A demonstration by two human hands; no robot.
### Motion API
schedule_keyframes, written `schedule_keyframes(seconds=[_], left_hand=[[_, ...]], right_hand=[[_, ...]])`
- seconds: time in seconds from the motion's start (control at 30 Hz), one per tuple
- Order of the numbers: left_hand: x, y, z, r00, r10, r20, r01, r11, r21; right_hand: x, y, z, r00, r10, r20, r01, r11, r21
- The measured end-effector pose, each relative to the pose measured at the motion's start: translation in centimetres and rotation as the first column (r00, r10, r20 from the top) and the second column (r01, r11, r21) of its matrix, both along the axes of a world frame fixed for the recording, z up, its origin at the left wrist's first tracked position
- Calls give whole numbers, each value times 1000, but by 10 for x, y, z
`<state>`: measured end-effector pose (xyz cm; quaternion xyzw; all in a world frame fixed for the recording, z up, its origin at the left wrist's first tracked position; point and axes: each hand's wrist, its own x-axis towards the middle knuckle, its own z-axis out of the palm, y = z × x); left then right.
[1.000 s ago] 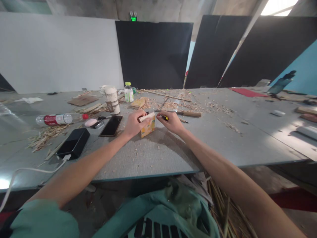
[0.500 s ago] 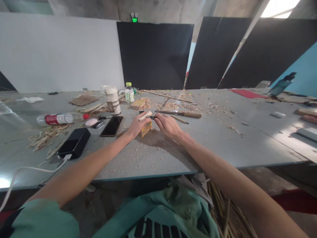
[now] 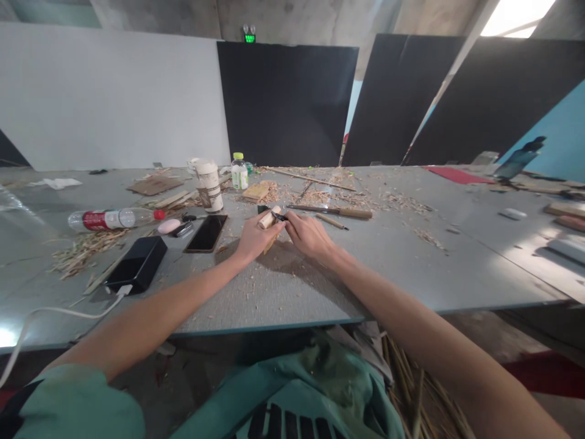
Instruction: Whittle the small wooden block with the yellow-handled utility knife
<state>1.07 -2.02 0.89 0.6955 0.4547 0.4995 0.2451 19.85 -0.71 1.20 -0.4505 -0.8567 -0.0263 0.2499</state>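
My left hand is closed round a short pale wooden piece, held just above the grey table. My right hand is closed on a small dark-bladed knife, whose tip touches the end of the wooden piece. Both hands meet near the middle of the table over a scatter of wood shavings. A small yellow block under the hands is almost hidden by my fingers.
A black phone and a black power bank with a white cable lie left of my hands. Behind stand a paper cup, a small bottle, a lying bottle and a wooden-handled tool. Bamboo strips lie under the table edge.
My right hand has moved left, bringing the knife against the wooden piece. The left hand has turned the piece and lowered it over the yellow block, which is now mostly covered.
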Motion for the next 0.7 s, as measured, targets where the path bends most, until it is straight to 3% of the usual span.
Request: schedule_keyframes(seconds=[0.3,0.53,0.6,0.7], left_hand=[[-3,15,-12,999,36,-37,-35,999,27],[-4,12,-13,985,57,-164,-39,993,109],[-4,13,-14,982,60,-178,-38,992,121],[-6,17,-16,982,62,-181,-48,995,85]], right_hand=[[-6,2,1,980,-182,74,179,983,48],[35,31,-4,888,-454,77,460,883,-96],[42,34,-3,883,-468,25,468,879,-91],[37,29,0,914,-397,-83,394,918,-49]])
